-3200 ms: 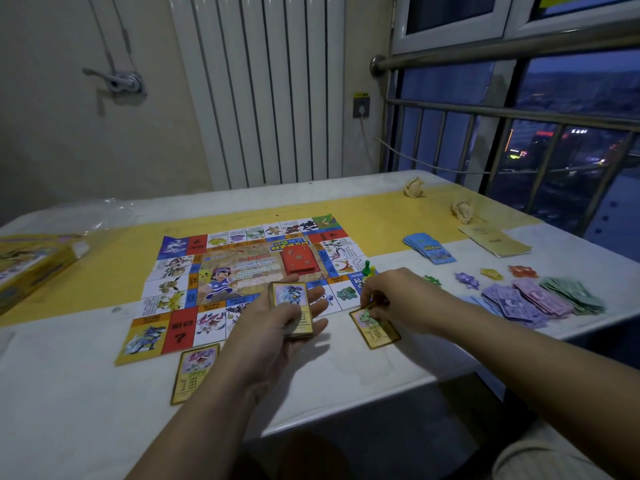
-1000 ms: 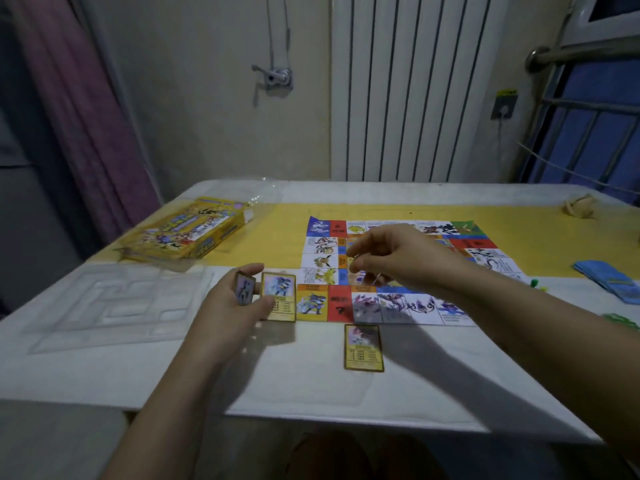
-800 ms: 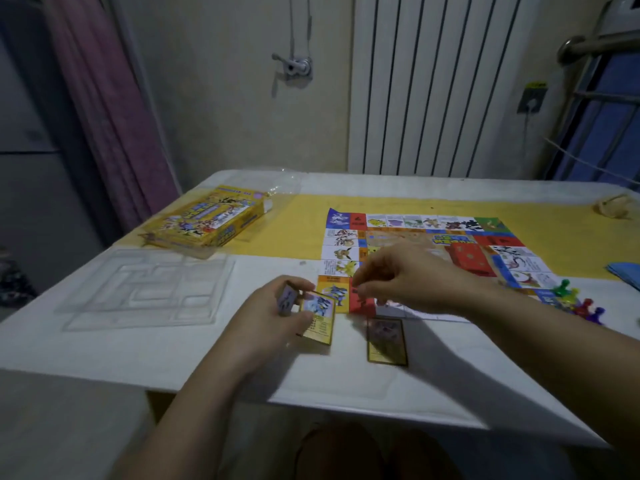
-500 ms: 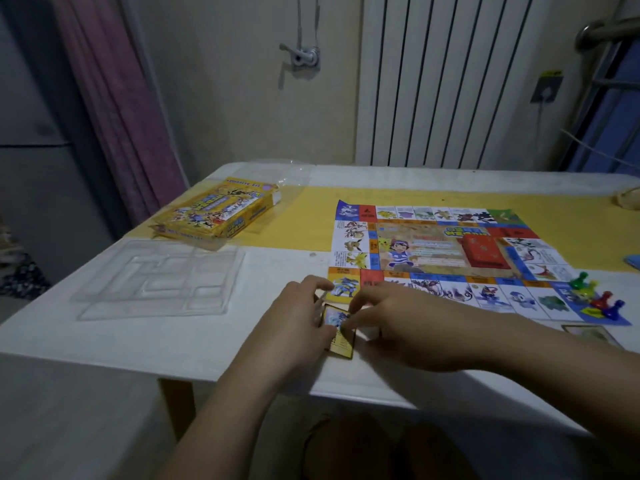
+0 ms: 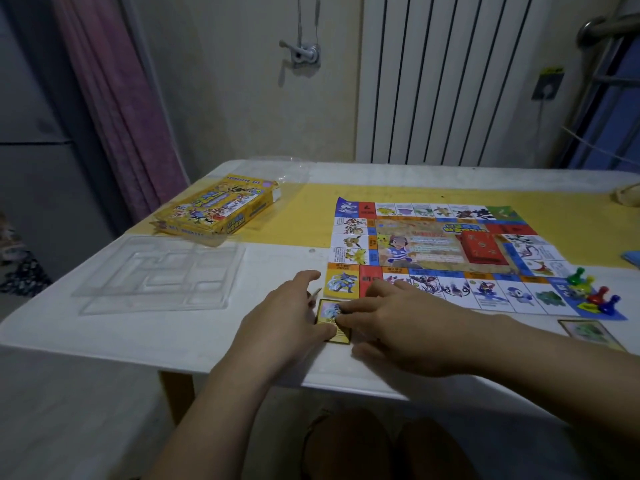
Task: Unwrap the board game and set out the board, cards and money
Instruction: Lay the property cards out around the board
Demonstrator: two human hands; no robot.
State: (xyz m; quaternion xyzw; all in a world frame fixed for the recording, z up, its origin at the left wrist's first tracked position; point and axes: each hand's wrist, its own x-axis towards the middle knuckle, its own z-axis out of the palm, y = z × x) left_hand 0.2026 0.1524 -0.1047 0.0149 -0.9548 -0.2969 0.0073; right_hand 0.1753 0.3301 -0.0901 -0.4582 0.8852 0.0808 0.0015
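The colourful game board [image 5: 440,251] lies unfolded on the white table [image 5: 173,327], with a red card deck [image 5: 479,249] on its middle. A yellow-framed card [image 5: 327,315] lies flat on the table just below the board's near left corner. My right hand [image 5: 398,327] has its fingertips on this card. My left hand [image 5: 284,327] is beside it with the thumb touching the card's lower edge, and the thin edge of the held cards [image 5: 314,293] shows by its index finger. Another card [image 5: 588,332] lies below the board's near right corner.
Coloured pawns [image 5: 588,289] stand on the board's near right corner. The yellow game box [image 5: 218,211] and a clear plastic tray [image 5: 159,271] lie at the left. Blue cards [image 5: 632,259] and crumpled paper [image 5: 628,195] show at the right edge. A radiator stands behind the table.
My view has swung left along the table. My right hand took a card from the stack in my left hand and laid it on the table below the board's left corner.
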